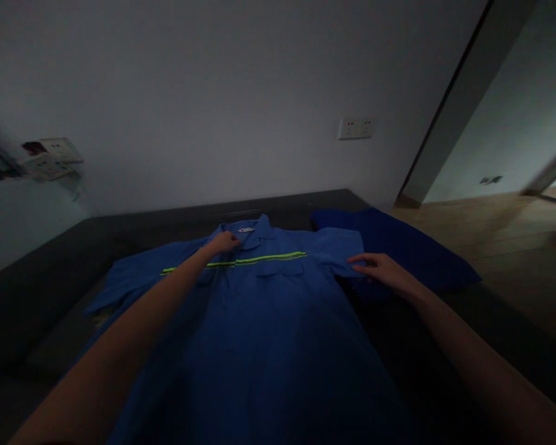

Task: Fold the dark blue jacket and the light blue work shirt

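At shirt sleeve [343, 247], right fingers [362, 257] leftward

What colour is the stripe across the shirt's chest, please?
The stripe is mainly yellow-green, clearest in the head view.

This looks like a room in a home, perhaps a living room, though the dim light hides detail. A dark, sofa-like seat [32, 272] runs along a plain, pale wall [213, 93], with a blue shirt [278, 290] spread over it. 2 power sockets [356, 128] sit side by side on that wall. At the right, a light brown floor [467, 222] stretches past a corner toward a far wall [514, 123].
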{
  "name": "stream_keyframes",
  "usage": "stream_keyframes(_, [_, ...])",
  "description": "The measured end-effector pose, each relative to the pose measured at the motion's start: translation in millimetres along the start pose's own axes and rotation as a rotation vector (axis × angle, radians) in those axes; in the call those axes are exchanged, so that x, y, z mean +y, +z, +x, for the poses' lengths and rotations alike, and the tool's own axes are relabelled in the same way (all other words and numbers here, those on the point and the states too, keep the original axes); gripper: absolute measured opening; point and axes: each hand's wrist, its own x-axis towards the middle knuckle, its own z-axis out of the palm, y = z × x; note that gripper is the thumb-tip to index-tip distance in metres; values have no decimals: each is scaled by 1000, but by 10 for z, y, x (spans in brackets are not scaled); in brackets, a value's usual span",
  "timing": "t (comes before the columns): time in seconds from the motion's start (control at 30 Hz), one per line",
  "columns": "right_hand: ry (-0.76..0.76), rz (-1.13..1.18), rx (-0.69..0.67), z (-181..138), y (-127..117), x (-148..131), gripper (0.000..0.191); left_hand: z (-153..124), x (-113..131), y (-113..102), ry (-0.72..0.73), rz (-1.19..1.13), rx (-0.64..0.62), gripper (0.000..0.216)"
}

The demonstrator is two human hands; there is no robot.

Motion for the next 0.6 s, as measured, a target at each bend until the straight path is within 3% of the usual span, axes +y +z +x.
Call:
stream_keyframes(0.17, [39,64,21,-71,35,6,30,-234,70,88,32,2,-21,15])
stream_keyframes(0.43, [33,-23,92,-142,-13,-5,35,-430,46,-19,34,1,55,15])
stream_keyframes(0.6, [44,-94,72,-159,-15,-6,36,-571,60,23,56,-20,70,12])
